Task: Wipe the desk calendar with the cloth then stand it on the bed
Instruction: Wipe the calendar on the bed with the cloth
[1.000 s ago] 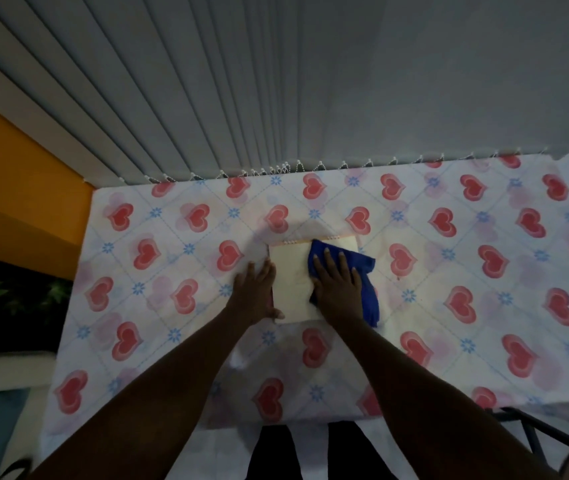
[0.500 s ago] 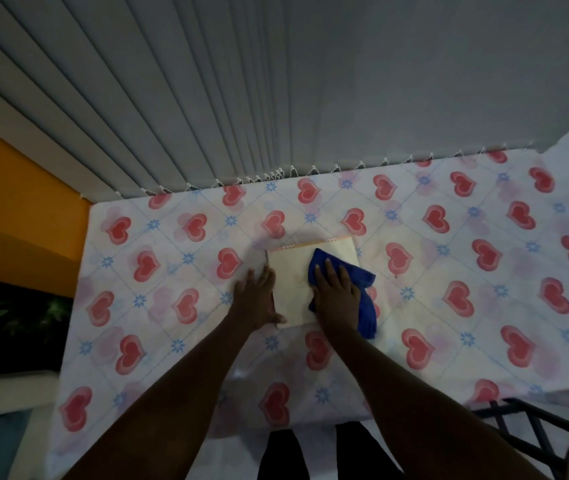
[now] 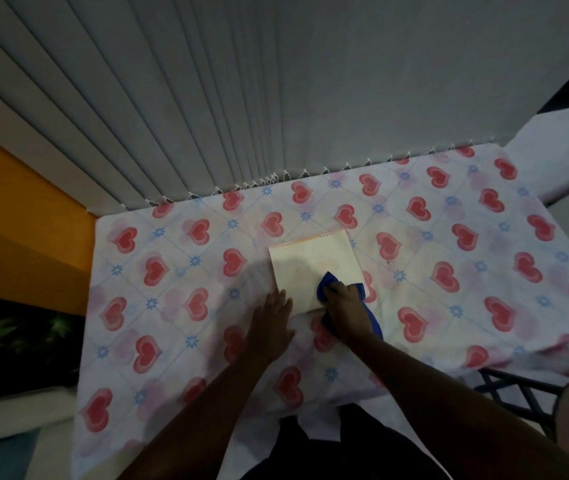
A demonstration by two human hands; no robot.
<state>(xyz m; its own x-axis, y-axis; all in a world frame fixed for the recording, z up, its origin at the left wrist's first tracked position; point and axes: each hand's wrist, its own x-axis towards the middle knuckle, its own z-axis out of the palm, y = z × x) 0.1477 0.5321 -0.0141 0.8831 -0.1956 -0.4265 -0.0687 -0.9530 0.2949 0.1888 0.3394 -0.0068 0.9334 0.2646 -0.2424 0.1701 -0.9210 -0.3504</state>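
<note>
The cream desk calendar (image 3: 314,263) lies flat on the bed (image 3: 449,258), its spiral edge pointing away from me. My right hand (image 3: 345,306) is closed around the blue cloth (image 3: 328,284), bunched over the calendar's near right corner; more of the cloth trails along my wrist. My left hand (image 3: 272,318) rests flat with fingers spread on the sheet, fingertips touching the calendar's near left corner.
The bed carries a white sheet printed with red hearts. Grey vertical blinds (image 3: 241,98) hang right behind its far edge. An orange wall (image 3: 16,220) and green plants (image 3: 6,341) are at the left. A dark metal frame (image 3: 518,396) shows at the lower right.
My right hand has dragged the cloth from the calendar's upper right down to its near right corner and bunched it up. The left hand slid back toward me, off the calendar's left side.
</note>
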